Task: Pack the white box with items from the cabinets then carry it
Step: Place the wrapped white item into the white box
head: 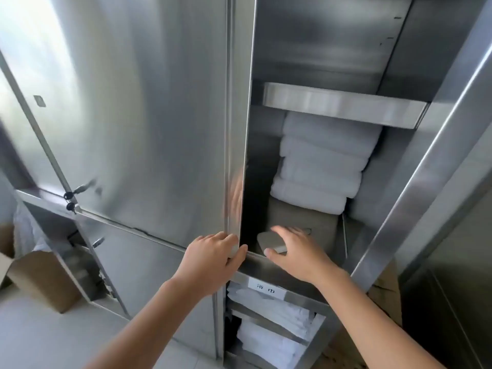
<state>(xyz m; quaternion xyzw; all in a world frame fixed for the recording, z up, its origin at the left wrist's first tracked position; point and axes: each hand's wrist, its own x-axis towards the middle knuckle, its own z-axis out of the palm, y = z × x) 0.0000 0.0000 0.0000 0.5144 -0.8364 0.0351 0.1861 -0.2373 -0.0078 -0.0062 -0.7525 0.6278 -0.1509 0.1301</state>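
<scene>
The left hand (213, 259) grips the door (234, 155) edge; the right hand (295, 251) hovers open over a blurred grey object (270, 242). A label (267, 288) reads "浴巾", above towels (269, 339).

A single head-worn wide-angle camera looks forward and down at close range onto a steel cabinet (159, 115), both forearms reaching in from the bottom edge. The left hand (213, 258) and right hand (295, 251) sit low centre; shelves rise above them, floor (40, 336) lower left.
</scene>
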